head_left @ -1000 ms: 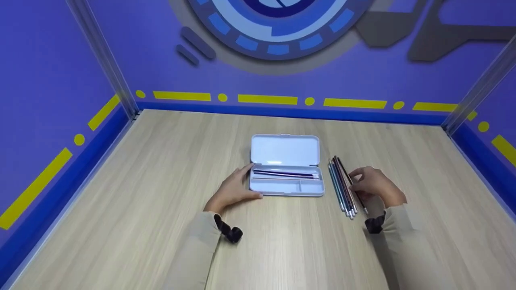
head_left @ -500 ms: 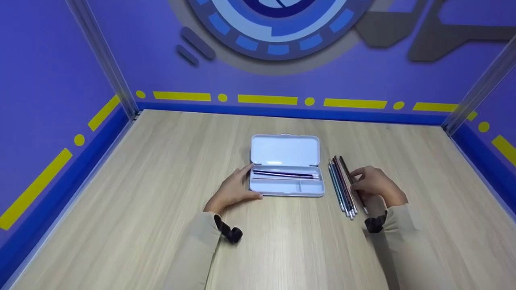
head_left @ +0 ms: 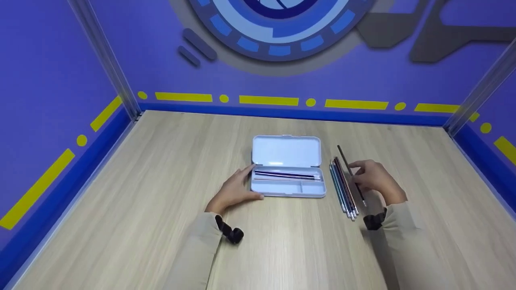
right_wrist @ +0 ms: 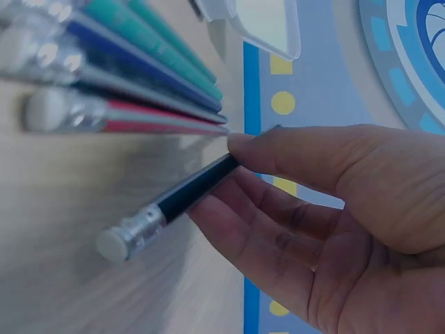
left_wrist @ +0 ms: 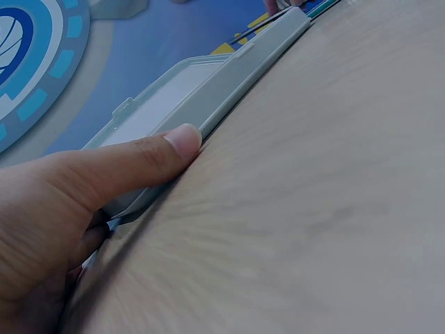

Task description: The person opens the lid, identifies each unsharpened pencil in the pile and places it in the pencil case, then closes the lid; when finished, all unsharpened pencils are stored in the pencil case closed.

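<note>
A white pencil case (head_left: 288,194) lies with its lid up on the table, and a few dark pencils (head_left: 286,175) rest in its back compartment. My left hand (head_left: 234,189) holds the case's left end, its thumb along the front wall, as the left wrist view (left_wrist: 76,188) also shows. Between thumb and fingers, my right hand (head_left: 375,177) pinches a black pencil (right_wrist: 198,186) with a white eraser at its near end. This pencil is lifted, just right of a bundle of several pencils (head_left: 342,189), teal, blue and red among them.
The wood-grain table (head_left: 161,161) is bounded by blue printed panels (head_left: 225,80) at the back and sides. A black strap with a small camera (head_left: 231,233) sits on the left wrist, another (head_left: 375,221) on the right.
The black pencil has come away from the bundle and risen in my right hand, shifting forward. My left hand stays at the case.
</note>
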A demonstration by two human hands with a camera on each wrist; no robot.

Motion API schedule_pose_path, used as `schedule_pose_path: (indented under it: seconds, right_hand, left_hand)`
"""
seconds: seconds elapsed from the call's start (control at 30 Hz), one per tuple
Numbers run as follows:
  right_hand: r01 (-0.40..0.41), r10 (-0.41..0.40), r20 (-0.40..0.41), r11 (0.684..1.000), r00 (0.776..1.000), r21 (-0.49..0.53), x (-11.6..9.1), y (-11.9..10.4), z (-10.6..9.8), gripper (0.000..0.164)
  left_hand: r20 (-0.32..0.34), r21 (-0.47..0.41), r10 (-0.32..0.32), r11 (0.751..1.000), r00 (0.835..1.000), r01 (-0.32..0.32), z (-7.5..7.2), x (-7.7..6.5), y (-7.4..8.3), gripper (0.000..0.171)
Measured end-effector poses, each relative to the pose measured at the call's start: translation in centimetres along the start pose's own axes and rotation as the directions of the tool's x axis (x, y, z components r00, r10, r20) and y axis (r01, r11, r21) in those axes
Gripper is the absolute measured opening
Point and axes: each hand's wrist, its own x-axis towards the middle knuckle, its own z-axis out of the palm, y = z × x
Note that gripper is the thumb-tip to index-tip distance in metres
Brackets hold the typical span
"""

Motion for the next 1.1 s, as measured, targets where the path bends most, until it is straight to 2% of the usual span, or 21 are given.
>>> schedule_pose_path:
  seconds: [0.23,0.43,0.6,0.73,0.83,1.0,1.1]
  right_hand:
    - [0.042,-0.043,-0.084,0.999,0.996,-0.006,0.4,-1.7,0.0,0.045]
    - [0.111,-0.116,-0.141,0.993,0.983,-0.041,1.0,-3.3,0.3,0.040]
    - [0.188,-0.200,-0.192,0.979,0.961,-0.081,1.6,-4.3,0.7,0.034]
    - [0.268,-0.292,-0.224,0.954,0.930,-0.133,2.2,-5.0,1.5,0.031]
    - [0.322,-0.351,-0.226,0.934,0.909,-0.154,2.6,-5.7,2.2,0.029]
    - [0.376,-0.403,-0.172,0.911,0.899,-0.169,3.0,-7.4,3.4,0.026]
    - [0.388,-0.413,-0.132,0.904,0.901,-0.180,3.2,-8.4,4.0,0.027]
  left_hand:
    - [0.000,-0.013,-0.008,1.000,1.000,0.008,0.1,0.0,0.0,0.104]
    - [0.004,-0.020,-0.008,1.000,1.000,0.008,0.1,0.1,-0.1,0.104]
    - [0.015,-0.011,-0.005,1.000,1.000,0.005,0.0,0.1,0.1,0.104]
    - [0.011,0.007,0.011,1.000,1.000,-0.012,-0.1,0.1,0.1,0.104]
    - [0.005,0.018,0.024,1.000,1.000,-0.024,-0.1,0.1,0.1,0.103]
    - [0.007,0.022,0.000,1.000,1.000,0.000,0.0,0.0,-0.1,0.104]
    - [0.006,0.012,-0.010,1.000,1.000,0.010,0.0,0.0,0.0,0.104]
